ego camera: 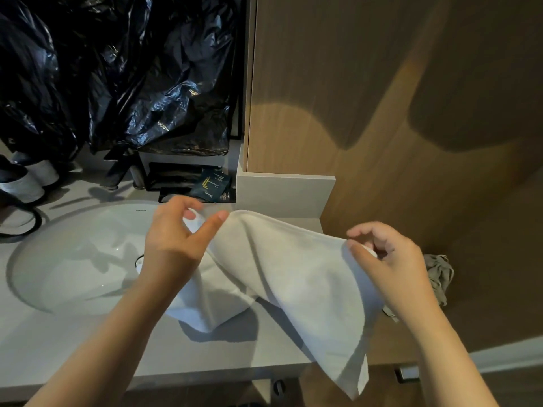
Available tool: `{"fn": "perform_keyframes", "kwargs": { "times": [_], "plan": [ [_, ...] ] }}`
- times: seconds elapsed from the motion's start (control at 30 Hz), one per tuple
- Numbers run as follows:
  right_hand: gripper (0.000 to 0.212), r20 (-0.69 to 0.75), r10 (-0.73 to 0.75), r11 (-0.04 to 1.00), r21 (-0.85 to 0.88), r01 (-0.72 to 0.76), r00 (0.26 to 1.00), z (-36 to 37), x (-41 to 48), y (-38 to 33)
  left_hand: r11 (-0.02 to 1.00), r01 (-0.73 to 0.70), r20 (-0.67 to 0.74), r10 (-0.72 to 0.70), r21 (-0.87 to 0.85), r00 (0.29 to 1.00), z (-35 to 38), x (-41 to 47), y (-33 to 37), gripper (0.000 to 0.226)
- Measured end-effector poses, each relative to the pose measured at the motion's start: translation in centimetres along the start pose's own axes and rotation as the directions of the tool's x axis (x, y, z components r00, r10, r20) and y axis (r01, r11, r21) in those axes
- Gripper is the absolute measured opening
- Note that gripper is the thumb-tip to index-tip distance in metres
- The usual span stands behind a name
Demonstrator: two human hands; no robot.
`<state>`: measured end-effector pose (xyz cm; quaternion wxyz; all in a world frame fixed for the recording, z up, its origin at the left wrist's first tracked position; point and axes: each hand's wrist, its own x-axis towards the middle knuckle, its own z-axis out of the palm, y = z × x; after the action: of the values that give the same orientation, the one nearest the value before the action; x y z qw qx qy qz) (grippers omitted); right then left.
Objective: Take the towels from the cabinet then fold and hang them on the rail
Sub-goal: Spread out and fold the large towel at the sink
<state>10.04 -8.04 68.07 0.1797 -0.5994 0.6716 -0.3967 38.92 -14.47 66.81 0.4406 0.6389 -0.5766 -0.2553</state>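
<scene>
Both hands pinch 1 white towel above the counter: left hand, right hand, seemingly by its corners.

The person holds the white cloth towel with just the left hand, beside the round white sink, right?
No: in the head view both the left hand and the right hand pinch the white cloth towel, beside the round white sink.

Noted left hand and left forearm: bare all the way to the near frame edge. Noted right hand and right forearm: likewise bare to the near edge. Fingers slender, nails short where visible. Forearms smooth, widening toward the near edge.
</scene>
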Motion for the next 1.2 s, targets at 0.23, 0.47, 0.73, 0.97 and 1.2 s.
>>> {"fn": "perform_keyframes", "kwargs": {
  "times": [0.23, 0.47, 0.73, 0.97, 1.2],
  "plan": [
    [0.021, 0.113, 0.172, 0.957, 0.215, -0.193, 0.979, 1.5, -0.3, 0.8, 0.952, 0.275, 0.136, -0.293, 0.137, 0.946, 0.1, -1.9, -0.7, 0.054],
    [0.018, 0.341, 0.205, 0.831, 0.435, -0.347, 0.917, 1.9, -0.8, -0.1, 0.901, 0.418, 0.372, -0.352, -0.114, 0.859, -2.5, -3.6, -1.0, 0.025],
    [0.037, 0.377, 0.172, 0.832, 0.439, -0.34, 0.91, 2.8, -1.1, -1.2, 0.924, 0.372, 0.153, -0.356, -0.089, 0.922, -2.9, -5.6, -1.7, 0.005],
    [0.016, 0.145, -0.017, 0.992, 0.123, -0.001, 0.989, 4.1, -0.8, -0.9, 0.947, 0.271, 0.107, -0.256, -0.172, 0.961, -2.8, -5.9, -1.3, 0.01],
    [0.031, 0.201, -0.158, 0.97, 0.216, 0.114, 0.967, 3.6, -0.6, -4.1, 0.882, 0.286, 0.194, -0.227, -0.375, 0.955, -1.6, -4.8, 1.4, 0.006]
  ]
}}
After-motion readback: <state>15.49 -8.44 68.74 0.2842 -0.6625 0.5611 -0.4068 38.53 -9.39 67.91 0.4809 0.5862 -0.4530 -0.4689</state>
